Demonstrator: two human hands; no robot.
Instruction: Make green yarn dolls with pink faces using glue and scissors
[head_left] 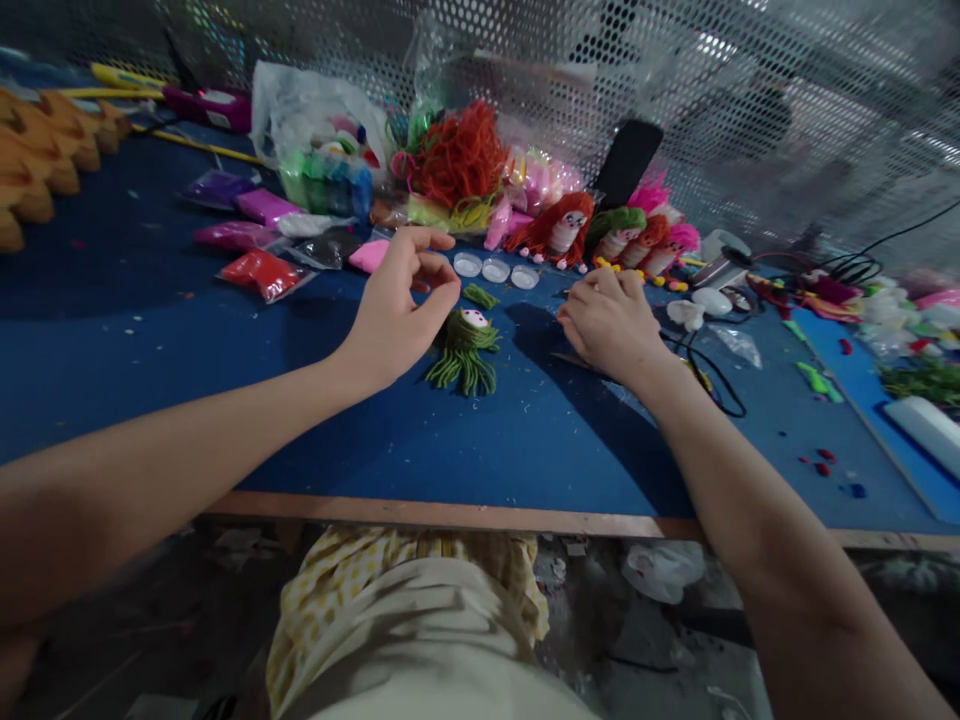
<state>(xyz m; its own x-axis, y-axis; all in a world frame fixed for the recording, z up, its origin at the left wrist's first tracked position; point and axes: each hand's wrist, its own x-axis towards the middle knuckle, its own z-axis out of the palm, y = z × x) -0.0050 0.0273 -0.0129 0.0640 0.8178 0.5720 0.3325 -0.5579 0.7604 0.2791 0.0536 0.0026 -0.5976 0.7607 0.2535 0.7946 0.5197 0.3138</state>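
Note:
My left hand [405, 310] hovers over the table with thumb and fingertips drawn together in a pinch. Whatever it may hold is too small to make out. Just right of it lies a doll's head with green yarn hair [466, 355] and a white, dotted face. Above the head is a short piece of green yarn [480, 296]. My right hand [611, 318] rests on the table to the right, fingers curled down and closed. A thin dark tip shows by its fingertips, but the hand hides the rest. Three small clear dishes [496, 270] sit in a row between the hands.
Finished yarn-haired dolls [566, 230] stand behind my right hand, near a black phone [630, 160]. Clay packets [262, 275] and a bundle of red yarn [465, 150] lie at the back. Black cable [724, 390] loops at right. An orange wavy rack [45, 150] stands far left.

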